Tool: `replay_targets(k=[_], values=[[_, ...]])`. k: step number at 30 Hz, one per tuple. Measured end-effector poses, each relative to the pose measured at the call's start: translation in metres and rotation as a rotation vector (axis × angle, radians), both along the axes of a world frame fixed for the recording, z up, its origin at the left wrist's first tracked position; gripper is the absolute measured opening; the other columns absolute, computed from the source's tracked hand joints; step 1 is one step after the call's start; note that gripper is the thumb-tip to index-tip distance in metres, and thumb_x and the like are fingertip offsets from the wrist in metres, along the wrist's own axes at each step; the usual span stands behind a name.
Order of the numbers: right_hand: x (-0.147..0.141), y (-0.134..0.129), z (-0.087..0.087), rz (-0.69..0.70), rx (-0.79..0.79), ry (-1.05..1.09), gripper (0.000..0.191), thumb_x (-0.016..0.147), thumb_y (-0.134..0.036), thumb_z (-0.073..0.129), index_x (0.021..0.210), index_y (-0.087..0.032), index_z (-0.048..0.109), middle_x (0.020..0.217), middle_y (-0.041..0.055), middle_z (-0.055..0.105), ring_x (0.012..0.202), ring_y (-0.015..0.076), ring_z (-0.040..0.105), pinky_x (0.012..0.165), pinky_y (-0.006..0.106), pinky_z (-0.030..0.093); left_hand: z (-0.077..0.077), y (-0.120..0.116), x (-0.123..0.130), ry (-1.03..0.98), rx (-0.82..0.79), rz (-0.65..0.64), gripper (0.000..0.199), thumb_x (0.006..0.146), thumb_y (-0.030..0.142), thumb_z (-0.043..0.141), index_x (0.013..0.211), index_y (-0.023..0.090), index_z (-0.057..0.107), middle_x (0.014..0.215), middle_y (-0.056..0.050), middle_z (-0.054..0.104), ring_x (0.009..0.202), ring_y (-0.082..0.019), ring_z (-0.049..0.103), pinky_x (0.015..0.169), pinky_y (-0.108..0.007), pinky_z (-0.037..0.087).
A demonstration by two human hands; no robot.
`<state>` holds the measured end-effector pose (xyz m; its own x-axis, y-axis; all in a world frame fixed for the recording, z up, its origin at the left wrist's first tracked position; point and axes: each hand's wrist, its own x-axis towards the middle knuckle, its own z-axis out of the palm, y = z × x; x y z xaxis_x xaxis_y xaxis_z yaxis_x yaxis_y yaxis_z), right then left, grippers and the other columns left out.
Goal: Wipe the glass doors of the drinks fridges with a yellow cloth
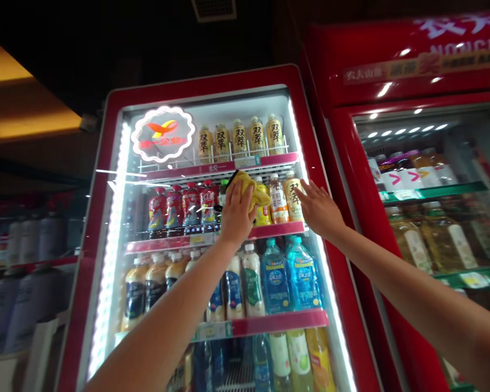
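My left hand presses a bunched yellow cloth with a dark edge against the glass door of a red-framed drinks fridge. Its fingers are bent over the cloth, level with the second shelf. To the right, my right hand has its fingers spread near the right edge of the door, by the lit strip; it holds nothing. Behind the glass stand yellow bottles on the top shelf and red-labelled bottles on the second. Blue bottles sit lower right.
A second red fridge with bottles on green-edged shelves stands close at the right. Shelves with pale bottles are in the dark at the left. A ceiling vent shows overhead.
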<state>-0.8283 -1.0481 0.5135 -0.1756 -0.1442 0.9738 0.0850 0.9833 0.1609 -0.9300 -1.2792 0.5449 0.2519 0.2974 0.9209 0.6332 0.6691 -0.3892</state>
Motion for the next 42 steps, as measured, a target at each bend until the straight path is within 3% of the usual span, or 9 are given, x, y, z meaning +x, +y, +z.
replay_targets(k=[4,11,18,25,28,32,36,39,42], values=[[-0.009,-0.025,0.000,0.047,0.020,0.004,0.059,0.095,-0.010,0.039,0.153,-0.018,0.048,0.164,0.0118,0.039,0.153,0.0317,0.033,0.122,0.057,0.037,-0.035,0.000,0.004,0.015,-0.180,0.003,0.059,0.096,0.028,0.058,0.153,0.024,0.041,0.168,-0.011,0.031,0.158,-0.032,0.023,0.126,-0.054,0.033],[-0.018,-0.058,0.000,0.113,0.097,-0.038,0.059,0.096,-0.008,0.037,0.153,-0.016,0.048,0.165,0.0115,0.037,0.155,0.0288,0.031,0.123,0.053,0.037,0.007,-0.032,-0.011,-0.037,-0.018,0.033,0.055,0.099,0.030,0.056,0.152,0.021,0.043,0.166,-0.015,0.033,0.155,-0.034,0.029,0.126,-0.054,0.032],[-0.026,-0.064,-0.010,0.112,0.123,-0.040,0.057,0.099,-0.012,0.036,0.154,-0.019,0.047,0.164,0.0098,0.039,0.153,0.0294,0.034,0.125,0.055,0.034,-0.042,-0.053,-0.020,-0.023,-0.022,0.043,0.064,0.098,0.032,0.058,0.156,0.021,0.034,0.168,-0.016,0.027,0.158,-0.036,0.021,0.125,-0.058,0.032],[-0.037,-0.081,-0.008,0.099,0.153,-0.036,0.061,0.097,-0.010,0.039,0.157,-0.019,0.043,0.166,0.0104,0.035,0.154,0.0290,0.031,0.125,0.057,0.032,0.009,-0.081,-0.029,-0.067,0.002,0.083,0.057,0.099,0.033,0.057,0.152,0.018,0.044,0.165,-0.018,0.034,0.156,-0.034,0.028,0.126,-0.052,0.032],[-0.043,-0.088,-0.015,0.105,0.160,-0.018,0.057,0.098,-0.012,0.038,0.155,-0.016,0.046,0.164,0.0130,0.037,0.154,0.0305,0.031,0.125,0.058,0.031,-0.001,-0.107,-0.037,-0.100,0.082,0.085,0.056,0.099,0.030,0.055,0.152,0.018,0.043,0.166,-0.018,0.032,0.156,-0.033,0.026,0.126,-0.053,0.031],[-0.050,-0.096,-0.016,0.124,0.175,0.010,0.058,0.097,-0.011,0.039,0.155,-0.014,0.045,0.164,0.0146,0.038,0.154,0.0311,0.032,0.124,0.060,0.032,-0.029,-0.101,-0.035,-0.061,-0.054,0.094,0.056,0.099,0.030,0.055,0.153,0.023,0.043,0.168,-0.013,0.031,0.158,-0.030,0.022,0.127,-0.053,0.030],[-0.055,-0.107,-0.008,0.110,0.200,0.015,0.058,0.095,-0.010,0.041,0.153,-0.017,0.048,0.163,0.0121,0.040,0.153,0.0301,0.034,0.124,0.058,0.033,-0.011,-0.095,-0.032,-0.045,-0.140,0.106,0.055,0.099,0.035,0.055,0.152,0.025,0.045,0.168,-0.012,0.032,0.157,-0.029,0.025,0.128,-0.051,0.029],[-0.056,-0.118,-0.006,0.103,0.235,0.001,0.058,0.096,-0.011,0.042,0.152,-0.019,0.050,0.163,0.0112,0.042,0.152,0.0293,0.036,0.124,0.057,0.034,0.006,-0.121,-0.039,-0.092,-0.021,0.126,0.056,0.099,0.033,0.056,0.153,0.023,0.045,0.168,-0.014,0.031,0.156,-0.030,0.029,0.127,-0.050,0.030],[-0.058,-0.129,-0.011,0.108,0.273,-0.006,0.058,0.095,-0.010,0.043,0.151,-0.021,0.051,0.162,0.0093,0.043,0.152,0.0289,0.037,0.125,0.056,0.032,-0.006,-0.153,-0.049,-0.134,0.114,0.140,0.056,0.099,0.032,0.055,0.153,0.019,0.044,0.168,-0.017,0.030,0.156,-0.032,0.028,0.126,-0.051,0.031]])
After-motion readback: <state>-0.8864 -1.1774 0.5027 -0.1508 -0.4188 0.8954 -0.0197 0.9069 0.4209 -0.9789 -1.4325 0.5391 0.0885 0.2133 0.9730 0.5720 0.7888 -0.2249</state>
